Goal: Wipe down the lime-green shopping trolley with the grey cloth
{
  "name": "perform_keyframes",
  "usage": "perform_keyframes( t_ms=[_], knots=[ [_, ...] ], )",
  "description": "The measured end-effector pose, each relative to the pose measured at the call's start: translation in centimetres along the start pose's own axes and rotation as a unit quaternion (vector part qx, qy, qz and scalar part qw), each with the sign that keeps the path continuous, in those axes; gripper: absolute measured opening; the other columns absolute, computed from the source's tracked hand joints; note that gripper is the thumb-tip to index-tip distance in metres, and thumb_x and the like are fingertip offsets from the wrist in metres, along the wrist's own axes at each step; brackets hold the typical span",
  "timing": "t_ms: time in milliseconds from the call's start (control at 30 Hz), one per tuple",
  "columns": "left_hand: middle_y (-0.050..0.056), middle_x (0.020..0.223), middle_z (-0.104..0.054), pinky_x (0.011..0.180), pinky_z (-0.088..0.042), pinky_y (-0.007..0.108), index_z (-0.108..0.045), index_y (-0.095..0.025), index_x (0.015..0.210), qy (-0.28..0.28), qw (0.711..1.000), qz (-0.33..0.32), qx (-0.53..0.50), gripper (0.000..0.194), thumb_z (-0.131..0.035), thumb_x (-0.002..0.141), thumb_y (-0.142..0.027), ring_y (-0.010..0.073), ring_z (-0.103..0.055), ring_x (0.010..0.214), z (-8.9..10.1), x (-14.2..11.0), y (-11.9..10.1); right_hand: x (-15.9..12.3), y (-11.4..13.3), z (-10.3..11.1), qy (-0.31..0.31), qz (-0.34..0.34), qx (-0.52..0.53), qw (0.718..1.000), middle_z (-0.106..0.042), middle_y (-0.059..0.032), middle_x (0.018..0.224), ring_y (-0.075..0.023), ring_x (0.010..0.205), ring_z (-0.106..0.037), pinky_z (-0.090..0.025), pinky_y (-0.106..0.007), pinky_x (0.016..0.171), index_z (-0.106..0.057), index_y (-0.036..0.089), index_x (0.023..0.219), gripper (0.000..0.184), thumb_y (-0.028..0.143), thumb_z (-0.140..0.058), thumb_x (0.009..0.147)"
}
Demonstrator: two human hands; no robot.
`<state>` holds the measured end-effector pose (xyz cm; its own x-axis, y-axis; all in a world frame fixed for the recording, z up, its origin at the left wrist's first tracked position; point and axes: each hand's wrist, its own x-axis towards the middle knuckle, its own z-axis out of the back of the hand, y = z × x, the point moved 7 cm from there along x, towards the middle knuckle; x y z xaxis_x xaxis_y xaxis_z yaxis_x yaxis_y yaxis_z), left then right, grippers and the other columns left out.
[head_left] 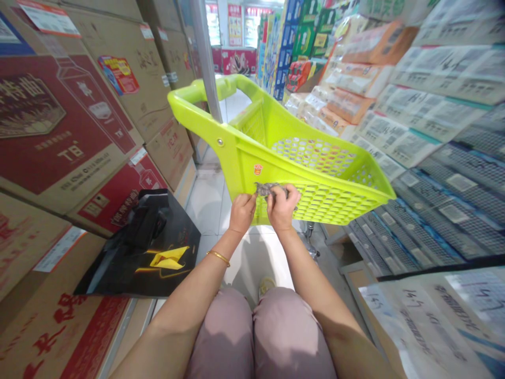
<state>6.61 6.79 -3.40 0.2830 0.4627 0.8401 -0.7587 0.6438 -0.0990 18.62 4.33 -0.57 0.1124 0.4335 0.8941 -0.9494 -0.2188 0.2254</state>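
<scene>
A lime-green plastic shopping cart (pixel 244 152) stands in front of my knees, its perforated side facing me. My right hand (pixel 282 205) presses a crumpled grey rag (pixel 266 189) against that side, with its fingers bent over the cloth. Closed, my left hand (pixel 241 211) is at the left end of the rag. Its thumb and fingertips are pinched together close to the cart's wall, and I cannot make out what is between them. A small orange-red sticker (pixel 258 169) is on the cart just above the rag.
Stacked cardboard cartons (pixel 59 116) line the left side. A black gift bag (pixel 158 237) with a yellow piece on it leans there. Wrapped packs (pixel 434 110) are piled on the right. A metal pole (pixel 209 63) rises behind the cart's handle. White tiles (pixel 207 202) cover the floor.
</scene>
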Motion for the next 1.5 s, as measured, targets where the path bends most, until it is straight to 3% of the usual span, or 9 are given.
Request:
perform_keyframes(
  t_ms=[133,300,533,800,1033,1167,1400,1500],
  knots=[
    [0.003,0.070,-0.054,0.062,-0.035,0.029,-0.061,-0.018,0.100,0.020,1.000,0.013,-0.012,0.029,-0.033,0.097,-0.026,0.0165,-0.046,0.068,-0.1,-0.2,0.1,1.2,0.7,-0.2,0.009,0.004,-0.021,1.000,-0.044,-0.0087,0.105,-0.0225,0.099,-0.042,-0.038,-0.039,0.088,-0.063,0.024,0.095,0.017,0.024,-0.050,0.084],
    [0.004,0.070,-0.053,0.062,-0.036,0.029,-0.060,-0.017,0.074,0.020,1.000,0.014,-0.015,0.035,-0.035,0.096,-0.026,0.0163,-0.046,0.070,-0.1,-0.3,0.2,-1.7,0.6,-2.3,0.071,-0.007,-0.012,0.997,-0.046,-0.0087,0.106,-0.0228,0.099,-0.040,-0.036,-0.038,0.085,-0.065,0.025,0.095,0.018,0.024,-0.051,0.084],
    [0.004,0.072,-0.056,0.063,-0.038,0.030,-0.061,-0.017,0.106,0.015,1.000,0.013,-0.009,0.030,-0.035,0.096,-0.027,0.0161,-0.048,0.070,0.0,-0.2,0.2,-6.3,-0.4,-4.3,0.169,-0.001,0.010,0.986,-0.053,-0.0065,0.094,-0.0192,0.087,-0.042,-0.035,-0.032,0.077,-0.068,0.023,0.089,0.020,0.022,-0.049,0.083],
    [0.005,0.074,-0.057,0.063,-0.039,0.030,-0.061,-0.016,0.110,0.025,0.999,0.015,-0.020,0.032,-0.034,0.096,-0.027,0.0169,-0.050,0.072,-0.4,-0.4,0.3,-6.0,-0.5,-3.5,0.147,0.001,0.021,0.989,-0.051,-0.0081,0.102,-0.0205,0.093,-0.043,-0.037,-0.035,0.081,-0.066,0.024,0.093,0.019,0.023,-0.050,0.084],
    [0.002,0.071,-0.055,0.062,-0.037,0.029,-0.062,-0.017,0.101,0.013,1.000,0.009,-0.002,0.029,-0.035,0.097,-0.027,0.0152,-0.048,0.068,-0.1,-0.5,0.1,0.1,-0.8,0.0,0.028,-0.059,0.052,0.996,-0.044,-0.0099,0.103,-0.0237,0.097,-0.041,-0.035,-0.042,0.087,-0.064,0.021,0.092,0.019,0.026,-0.047,0.085],
    [0.002,0.070,-0.054,0.061,-0.037,0.029,-0.061,-0.018,0.105,0.010,1.000,0.009,-0.004,0.029,-0.035,0.097,-0.027,0.0154,-0.047,0.067,0.0,-0.4,0.0,2.3,0.2,0.9,-0.007,-0.029,0.017,0.999,-0.043,-0.0091,0.105,-0.0232,0.098,-0.041,-0.036,-0.042,0.088,-0.063,0.023,0.095,0.017,0.026,-0.049,0.084],
    [0.005,0.072,-0.055,0.062,-0.036,0.029,-0.063,-0.015,0.088,0.006,1.000,0.003,-0.013,0.028,-0.038,0.095,-0.026,0.0165,-0.047,0.070,0.0,-0.5,0.0,-2.0,0.5,-1.5,0.034,0.015,-0.023,0.999,-0.046,-0.0078,0.102,-0.0213,0.094,-0.042,-0.037,-0.036,0.081,-0.064,0.025,0.092,0.015,0.026,-0.052,0.084],
    [0.005,0.073,-0.056,0.063,-0.037,0.029,-0.063,-0.015,0.095,0.012,1.000,-0.001,-0.011,0.027,-0.039,0.095,-0.026,0.0164,-0.047,0.071,0.0,-0.5,0.0,-4.3,0.3,-2.5,0.066,0.033,-0.017,0.997,-0.048,-0.0075,0.102,-0.0206,0.092,-0.042,-0.036,-0.035,0.079,-0.065,0.025,0.093,0.016,0.026,-0.052,0.084]
  ],
)
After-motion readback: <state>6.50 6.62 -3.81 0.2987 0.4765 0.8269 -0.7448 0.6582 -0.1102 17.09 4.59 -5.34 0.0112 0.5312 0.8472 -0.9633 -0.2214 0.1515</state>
